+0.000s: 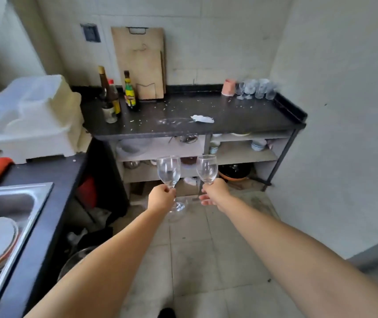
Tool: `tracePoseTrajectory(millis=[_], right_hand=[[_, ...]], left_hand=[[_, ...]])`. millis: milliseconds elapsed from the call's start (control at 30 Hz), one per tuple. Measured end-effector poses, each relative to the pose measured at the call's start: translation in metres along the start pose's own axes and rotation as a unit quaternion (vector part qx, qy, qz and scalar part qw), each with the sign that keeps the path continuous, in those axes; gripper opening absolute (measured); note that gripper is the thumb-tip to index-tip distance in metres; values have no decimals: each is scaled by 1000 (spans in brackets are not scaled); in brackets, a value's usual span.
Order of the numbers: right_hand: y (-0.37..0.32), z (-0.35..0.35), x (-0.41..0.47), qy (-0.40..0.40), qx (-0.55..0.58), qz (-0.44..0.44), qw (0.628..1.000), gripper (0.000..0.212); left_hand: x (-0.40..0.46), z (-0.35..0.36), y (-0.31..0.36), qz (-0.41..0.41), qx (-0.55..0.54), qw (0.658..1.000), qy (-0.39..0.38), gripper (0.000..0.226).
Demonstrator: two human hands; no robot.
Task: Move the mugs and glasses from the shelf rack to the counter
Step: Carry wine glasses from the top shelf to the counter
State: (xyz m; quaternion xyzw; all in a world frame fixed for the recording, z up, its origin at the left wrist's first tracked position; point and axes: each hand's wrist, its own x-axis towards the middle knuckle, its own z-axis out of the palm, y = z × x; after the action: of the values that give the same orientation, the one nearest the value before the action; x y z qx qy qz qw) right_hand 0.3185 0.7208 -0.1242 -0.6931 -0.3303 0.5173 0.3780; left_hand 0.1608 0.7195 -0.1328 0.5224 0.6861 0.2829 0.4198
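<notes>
Both forearms reach out from the near edge over the tiled floor, and each hand carries a stemmed glass. My left hand (161, 198) pinches the stem of the left wine glass (169, 172), fingers curled tight round it, the foot hanging below. My right hand (214, 193) holds the right wine glass (207, 168) just under the bowl, some fingers looser beneath. Both glasses ride upright in the air, near each other but apart, short of the black counter (241, 115).

At the counter's far right a pink mug (228, 87) and a cluster of glasses (255, 88) already stand — I judge this the carry to join them.

Risks as I see them: the two bowls could clink if my hands drift together; a foot could catch the counter's front lip on the way up; and crowding the far cluster could topple something. Crumbs and a white scrap (202, 118) mid-counter could leave a foot sitting unevenly.

Open room lies centre-right on the counter, ahead of the cluster — the sauce bottles (114, 99) fill the left end, and the wall closes the right.
</notes>
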Motion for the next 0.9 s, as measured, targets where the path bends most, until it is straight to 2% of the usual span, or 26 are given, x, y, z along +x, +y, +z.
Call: tracePoseTrajectory(millis=[100,333,567,900], right_hand=[[-15,-17,29,43,31,19,998,7],[-44,-73,106,140,90,62,984,15],[-67,-150,197,187,105,54,975,23],[-140,-285,360,188,67,64,978,27]], left_hand=[[43,16,24,17,29,999,-36,21],[131,76,95,57,67,988,-123,24],[200,162,163,83,61,980,-172,33],[325,291,286,74,29,981,-177,16]])
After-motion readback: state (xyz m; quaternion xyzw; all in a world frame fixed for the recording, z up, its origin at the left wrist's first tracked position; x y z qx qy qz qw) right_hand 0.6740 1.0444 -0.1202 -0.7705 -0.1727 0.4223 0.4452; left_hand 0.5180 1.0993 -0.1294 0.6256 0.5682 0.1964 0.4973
